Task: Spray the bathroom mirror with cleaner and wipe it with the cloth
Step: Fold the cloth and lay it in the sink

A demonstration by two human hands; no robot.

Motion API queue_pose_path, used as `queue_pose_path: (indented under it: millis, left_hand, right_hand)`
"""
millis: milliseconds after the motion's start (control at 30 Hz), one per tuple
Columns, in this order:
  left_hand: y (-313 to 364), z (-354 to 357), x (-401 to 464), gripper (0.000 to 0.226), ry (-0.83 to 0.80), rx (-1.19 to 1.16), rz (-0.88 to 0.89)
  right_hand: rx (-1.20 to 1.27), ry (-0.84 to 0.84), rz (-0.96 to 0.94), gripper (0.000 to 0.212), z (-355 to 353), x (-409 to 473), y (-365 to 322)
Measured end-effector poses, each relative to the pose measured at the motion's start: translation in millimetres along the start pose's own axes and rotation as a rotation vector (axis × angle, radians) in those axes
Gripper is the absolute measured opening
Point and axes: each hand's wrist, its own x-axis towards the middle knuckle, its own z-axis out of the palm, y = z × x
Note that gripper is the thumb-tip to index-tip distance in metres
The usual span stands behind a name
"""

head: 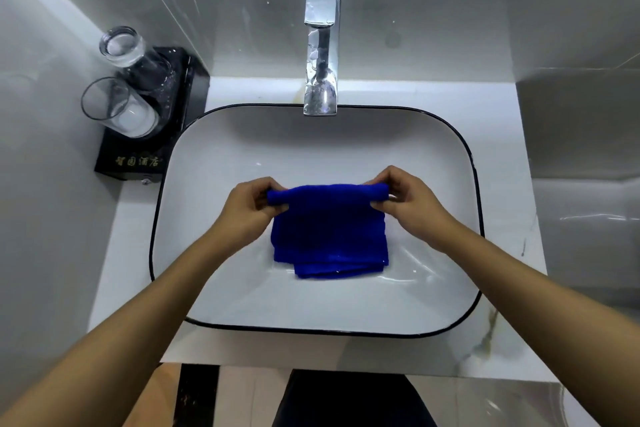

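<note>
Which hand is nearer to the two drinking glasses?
Left. The left hand is below and right of the glasses; the right hand is farther right.

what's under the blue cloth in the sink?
Under the folded blue microfibre cloth, held at its top corners by the left hand and right hand, only the white rectangular black-rimmed basin shows. The drain isn't visible, possibly covered by the cloth.

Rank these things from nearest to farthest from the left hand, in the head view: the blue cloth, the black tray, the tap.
1. Blue cloth: held by the left hand at its top left corner, over the sink.
2. Black tray: on the counter, to the left.
3. Tap: behind the sink, near the middle.
</note>
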Motion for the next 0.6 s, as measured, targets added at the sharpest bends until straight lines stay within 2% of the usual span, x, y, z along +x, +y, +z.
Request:
queue_pose_path:
  millis: [167,367,600]
  left_hand:
    - [-30.2,5.4,-39.9,0.039,-0.034,0.284,0.244]
    - [-49.6,13.9,-56.0,0.043,-0.126,0.709,0.547]
    - [-49.3,30.1,-62.9,0.047,-0.171,0.906,0.555]
  right_hand:
    - [-0.357,-0.082,-0.167,0.033,2.8,-34.9,20.8]
    - [-0.872,-0.123,-0.491,0.032,16.7,-59.1,51.5]
    - [-1.062,-0.057,-0.454,0.019,36.8,-67.8,48.9]
